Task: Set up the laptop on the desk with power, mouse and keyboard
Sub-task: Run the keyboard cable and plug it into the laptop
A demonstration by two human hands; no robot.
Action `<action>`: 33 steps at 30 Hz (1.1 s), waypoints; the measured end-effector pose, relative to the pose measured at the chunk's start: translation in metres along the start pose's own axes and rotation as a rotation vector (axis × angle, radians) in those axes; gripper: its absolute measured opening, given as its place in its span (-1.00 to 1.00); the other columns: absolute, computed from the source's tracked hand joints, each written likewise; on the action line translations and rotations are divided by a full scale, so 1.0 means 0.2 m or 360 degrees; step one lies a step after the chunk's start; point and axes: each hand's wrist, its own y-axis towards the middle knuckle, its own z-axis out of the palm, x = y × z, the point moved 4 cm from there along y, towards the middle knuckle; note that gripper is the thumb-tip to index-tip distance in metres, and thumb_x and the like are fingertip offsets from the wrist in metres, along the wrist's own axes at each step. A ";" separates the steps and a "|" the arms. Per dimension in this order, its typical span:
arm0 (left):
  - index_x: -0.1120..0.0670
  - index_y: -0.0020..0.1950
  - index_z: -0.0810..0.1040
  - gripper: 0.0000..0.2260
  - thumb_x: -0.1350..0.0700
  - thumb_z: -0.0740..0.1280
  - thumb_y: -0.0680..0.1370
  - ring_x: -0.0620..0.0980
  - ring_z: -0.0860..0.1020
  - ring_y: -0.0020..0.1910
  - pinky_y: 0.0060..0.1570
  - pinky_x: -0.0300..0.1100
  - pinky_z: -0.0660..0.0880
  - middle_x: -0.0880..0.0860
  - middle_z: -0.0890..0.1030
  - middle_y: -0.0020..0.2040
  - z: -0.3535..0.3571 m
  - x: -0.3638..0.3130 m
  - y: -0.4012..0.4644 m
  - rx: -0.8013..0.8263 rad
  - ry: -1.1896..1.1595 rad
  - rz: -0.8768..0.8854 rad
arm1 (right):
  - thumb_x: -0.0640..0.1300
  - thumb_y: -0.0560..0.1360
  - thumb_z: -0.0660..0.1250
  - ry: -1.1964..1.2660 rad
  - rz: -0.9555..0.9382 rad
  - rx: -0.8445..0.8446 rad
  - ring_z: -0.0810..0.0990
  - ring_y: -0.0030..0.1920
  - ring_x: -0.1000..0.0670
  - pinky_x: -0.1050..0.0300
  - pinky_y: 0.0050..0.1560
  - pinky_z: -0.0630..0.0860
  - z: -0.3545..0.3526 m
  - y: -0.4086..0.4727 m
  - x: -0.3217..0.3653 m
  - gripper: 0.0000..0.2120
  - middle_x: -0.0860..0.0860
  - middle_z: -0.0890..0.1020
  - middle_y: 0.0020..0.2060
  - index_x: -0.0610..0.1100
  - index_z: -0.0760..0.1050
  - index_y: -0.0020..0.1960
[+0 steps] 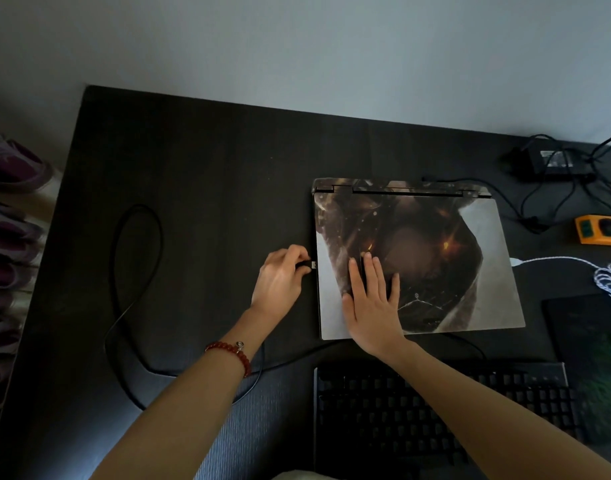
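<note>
At the left edge of the closed laptop (418,258), the left hand (279,282) pinches a small black plug (305,265) between thumb and curled fingers, its metal tip touching or just entering the side of the laptop; whether it is fully seated cannot be told. From this plug a black cable (130,271) runs in a long loop across the dark desk (200,161) and back toward the keyboard (435,417), which lies at the near edge just in front of the laptop; it appears to be the keyboard's lead, though its far end is hidden under the forearms. The right hand (373,303) lies flat on the lid, fingers straight and slightly spread, holding nothing and pressing down, seemingly to steady the laptop against the push of the plug. A red bead bracelet (233,355) circles the left wrist.

Progress, as judged from this view: the laptop sits in place on the desk with its lid still shut; a white cable (556,261) already meets its right edge; a power brick (556,161) with tangled black leads lies at the far right, one lead running behind the hinge, its connection not visible. A dark mouse pad (581,327) lies to the right; no mouse can be made out. Remaining, by judgement: seating this plug, confirming power, and opening the lid.
</note>
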 end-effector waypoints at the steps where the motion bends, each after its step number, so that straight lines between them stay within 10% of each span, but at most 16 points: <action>1: 0.22 -0.04 0.53 -0.86 0.31 0.40 0.43 0.16 0.58 -0.07 -0.09 0.07 0.55 0.15 0.65 -0.11 0.00 0.00 0.01 -0.0001 0.0014 0.0023 | 0.03 0.56 -0.06 0.0008 -0.0006 -0.0002 -0.11 0.51 -0.09 -0.20 0.42 -0.21 0.00 0.00 0.00 -0.46 -0.14 0.00 0.51 -0.08 -0.08 0.50; 19: 0.18 -0.04 0.53 -0.87 0.25 0.40 0.44 0.09 0.58 -0.14 -0.13 -0.01 0.55 0.13 0.63 -0.12 0.00 -0.03 0.01 0.0027 0.0112 0.0033 | 0.04 0.56 -0.06 0.0022 -0.0016 0.0014 -0.12 0.50 -0.09 -0.20 0.41 -0.21 0.01 0.01 0.00 -0.45 -0.14 0.01 0.51 -0.09 -0.07 0.50; 25: 0.13 0.25 0.44 -0.67 0.26 0.30 0.49 0.11 0.43 0.23 0.26 0.01 0.31 0.12 0.54 0.20 -0.02 -0.15 -0.12 -0.0043 0.0164 -0.0351 | -0.06 0.56 0.10 0.0485 -0.0135 0.0130 -0.11 0.50 0.02 -0.09 0.44 -0.20 -0.10 -0.06 -0.11 -0.48 -0.01 0.04 0.51 -0.02 0.05 0.48; 29: 0.14 0.08 0.55 -0.75 0.28 0.37 0.42 0.19 0.51 0.07 0.02 0.04 0.41 0.11 0.58 0.09 -0.07 -0.29 -0.44 -0.0267 0.0344 -0.0206 | -0.22 0.53 0.18 0.0769 0.0260 -0.0135 0.21 0.43 -0.10 -0.14 0.45 0.13 -0.16 -0.35 -0.40 -0.58 -0.11 0.33 0.40 -0.14 0.30 0.38; 33: 0.08 0.32 0.41 -0.62 0.06 0.30 0.51 0.15 0.38 0.23 0.17 0.05 0.37 0.05 0.45 0.29 0.07 -0.30 -0.72 0.0182 0.0297 -0.0416 | -0.19 0.49 0.24 0.0546 0.0771 -0.0299 0.24 0.41 -0.20 -0.28 0.39 0.15 -0.11 -0.72 -0.83 -0.57 -0.21 0.35 0.37 -0.17 0.34 0.35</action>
